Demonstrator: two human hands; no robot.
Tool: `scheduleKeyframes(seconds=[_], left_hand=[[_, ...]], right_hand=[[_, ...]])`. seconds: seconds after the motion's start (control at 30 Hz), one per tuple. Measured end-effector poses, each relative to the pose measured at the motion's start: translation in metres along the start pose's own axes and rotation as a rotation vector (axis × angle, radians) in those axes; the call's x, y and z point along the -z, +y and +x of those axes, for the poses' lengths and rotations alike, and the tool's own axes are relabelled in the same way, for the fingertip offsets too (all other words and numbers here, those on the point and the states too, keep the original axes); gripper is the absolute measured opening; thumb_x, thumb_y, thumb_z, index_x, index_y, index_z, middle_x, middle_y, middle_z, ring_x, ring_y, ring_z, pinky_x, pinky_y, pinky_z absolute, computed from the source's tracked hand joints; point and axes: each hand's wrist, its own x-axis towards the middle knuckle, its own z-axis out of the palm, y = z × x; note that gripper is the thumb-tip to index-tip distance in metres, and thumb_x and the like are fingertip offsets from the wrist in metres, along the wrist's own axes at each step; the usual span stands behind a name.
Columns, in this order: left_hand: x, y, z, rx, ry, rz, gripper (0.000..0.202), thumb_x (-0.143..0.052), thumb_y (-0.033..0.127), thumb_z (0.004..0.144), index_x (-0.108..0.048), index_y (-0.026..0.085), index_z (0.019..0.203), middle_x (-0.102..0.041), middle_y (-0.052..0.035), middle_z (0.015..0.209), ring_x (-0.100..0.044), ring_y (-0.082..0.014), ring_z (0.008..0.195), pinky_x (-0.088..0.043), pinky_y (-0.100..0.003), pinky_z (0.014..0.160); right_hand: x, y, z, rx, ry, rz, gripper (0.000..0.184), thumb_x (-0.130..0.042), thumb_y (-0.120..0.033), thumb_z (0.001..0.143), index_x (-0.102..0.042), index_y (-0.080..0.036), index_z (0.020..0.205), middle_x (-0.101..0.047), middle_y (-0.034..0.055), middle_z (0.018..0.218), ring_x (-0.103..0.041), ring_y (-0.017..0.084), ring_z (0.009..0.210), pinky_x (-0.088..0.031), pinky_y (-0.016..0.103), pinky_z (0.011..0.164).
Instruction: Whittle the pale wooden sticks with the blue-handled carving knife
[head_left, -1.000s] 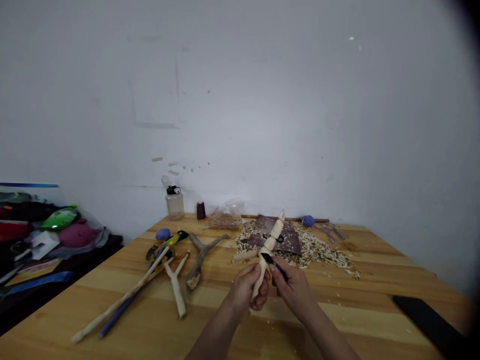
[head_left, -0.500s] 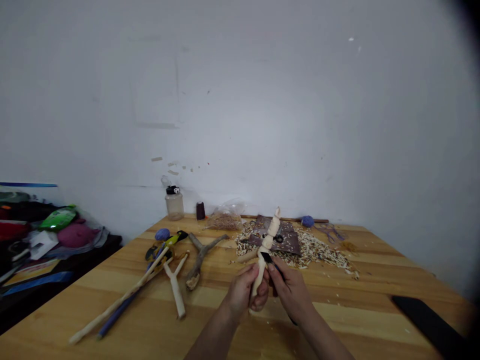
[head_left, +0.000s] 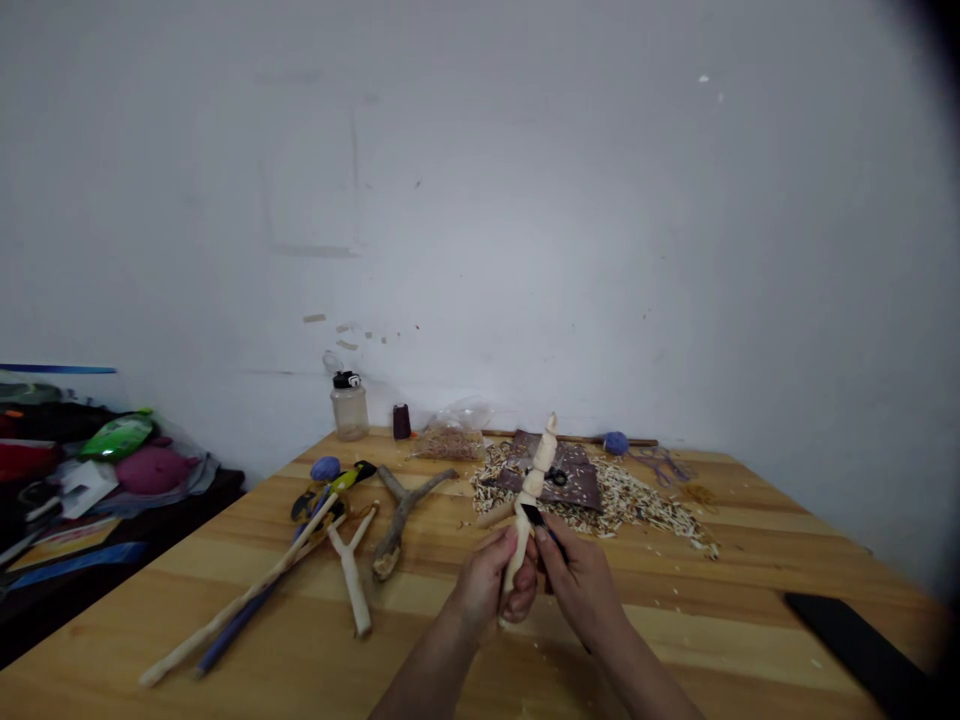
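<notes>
My left hand (head_left: 486, 578) is closed around the lower part of a peeled, pale forked stick (head_left: 534, 482), whose notched upper arm points up and away from me. A shorter side branch (head_left: 496, 514) juts out to the left. In my right hand (head_left: 583, 585) is a dark-handled knife (head_left: 533, 516), its black blade laid against the stick just below the fork. My right fingers are wrapped round the handle and partly hide it. Both hands are close together above the front middle of the wooden table (head_left: 675, 640).
Wood shavings (head_left: 645, 500) surround a dark brown sheet (head_left: 581, 485) with scissors (head_left: 556, 476). To the left lie a peeled forked stick (head_left: 351, 580), a bark-covered one (head_left: 401, 520) and long sticks (head_left: 240, 600). Behind stand a bottle (head_left: 349, 412) and a thread spool (head_left: 401, 421). A black slab (head_left: 855, 645) lies right.
The upper end of the forked stick has tipped slightly to the left. Both hands keep nearly the same place and grip, with the blade still against the wood.
</notes>
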Motion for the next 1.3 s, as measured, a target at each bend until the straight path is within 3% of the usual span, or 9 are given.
scheduleKeyframes(seconds=[0.2, 0.37, 0.63, 0.87, 1.03, 1.13, 1.23, 1.3], left_hand=[[-0.003, -0.005, -0.001, -0.036, 0.141, 0.158, 0.044, -0.058, 0.061, 0.072, -0.047, 0.018, 0.074, -0.041, 0.0091, 0.045, -0.028, -0.0022, 0.029, -0.016, -0.012, 0.03], [-0.005, -0.004, -0.003, 0.005, 0.144, 0.279, 0.048, -0.056, 0.067, 0.069, -0.045, 0.02, 0.072, -0.039, 0.0098, 0.046, -0.026, -0.0022, 0.031, -0.017, -0.012, 0.029], [-0.003, -0.004, -0.003, 0.043, 0.132, 0.4, 0.049, -0.051, 0.069, 0.07, -0.041, 0.021, 0.071, -0.035, 0.011, 0.046, -0.024, -0.0029, 0.031, -0.015, -0.014, 0.03], [-0.001, -0.008, -0.001, -0.069, 0.195, 0.652, 0.041, -0.043, 0.062, 0.08, -0.042, 0.022, 0.072, -0.031, 0.0105, 0.046, -0.022, -0.0056, 0.035, -0.017, -0.019, 0.035], [0.001, -0.005, -0.002, -0.206, 0.241, 1.007, 0.036, -0.035, 0.05, 0.088, -0.044, 0.021, 0.069, -0.039, 0.0048, 0.053, -0.036, -0.0115, 0.047, -0.027, -0.024, 0.047], [-0.002, 0.001, -0.004, -0.269, 0.25, 1.217, 0.033, -0.032, 0.042, 0.09, -0.05, 0.019, 0.076, -0.053, -0.0029, 0.065, -0.048, -0.0176, 0.061, -0.033, -0.029, 0.059], [-0.005, 0.004, -0.005, -0.261, 0.228, 1.358, 0.034, -0.027, 0.037, 0.092, -0.054, 0.016, 0.094, -0.062, -0.0122, 0.083, -0.056, -0.0239, 0.077, -0.036, -0.033, 0.068], [-0.006, 0.004, -0.006, -0.206, 0.249, 1.467, 0.037, -0.024, 0.036, 0.092, -0.053, 0.015, 0.099, -0.064, -0.0146, 0.085, -0.059, -0.0255, 0.078, -0.037, -0.034, 0.068]], right_hand=[[-0.001, -0.002, -0.002, -0.007, 0.057, -0.185, 0.045, -0.03, -0.048, 0.091, -0.059, -0.023, 0.115, -0.065, 0.0007, 0.063, -0.057, 0.016, 0.051, -0.038, 0.023, 0.05], [0.008, -0.003, 0.001, 0.075, 0.001, -0.212, 0.041, -0.03, -0.044, 0.092, -0.061, -0.022, 0.106, -0.065, 0.0013, 0.066, -0.059, 0.016, 0.058, -0.039, 0.023, 0.056], [0.017, -0.002, 0.003, 0.109, -0.072, -0.32, 0.036, -0.03, -0.04, 0.091, -0.06, -0.023, 0.086, -0.062, 0.0007, 0.061, -0.056, 0.015, 0.054, -0.034, 0.023, 0.052], [0.016, -0.001, 0.003, 0.065, -0.099, -0.379, 0.036, -0.028, -0.039, 0.091, -0.059, -0.022, 0.087, -0.062, 0.0017, 0.062, -0.056, 0.016, 0.056, -0.032, 0.024, 0.054], [0.013, 0.0, 0.003, 0.07, -0.097, -0.467, 0.033, -0.03, -0.036, 0.092, -0.059, -0.022, 0.088, -0.064, 0.0026, 0.064, -0.058, 0.017, 0.057, -0.029, 0.024, 0.052], [0.014, -0.003, 0.002, 0.085, -0.102, -0.515, 0.032, -0.03, -0.035, 0.092, -0.059, -0.022, 0.087, -0.066, 0.0029, 0.066, -0.059, 0.017, 0.057, -0.028, 0.024, 0.051], [0.016, -0.007, 0.001, 0.093, -0.117, -0.577, 0.028, -0.033, -0.032, 0.092, -0.059, -0.021, 0.09, -0.068, 0.0036, 0.069, -0.061, 0.017, 0.058, -0.027, 0.024, 0.051], [0.017, -0.009, 0.001, 0.085, -0.124, -0.631, 0.026, -0.035, -0.03, 0.091, -0.06, -0.022, 0.092, -0.069, 0.0041, 0.07, -0.062, 0.017, 0.059, -0.026, 0.024, 0.05]])
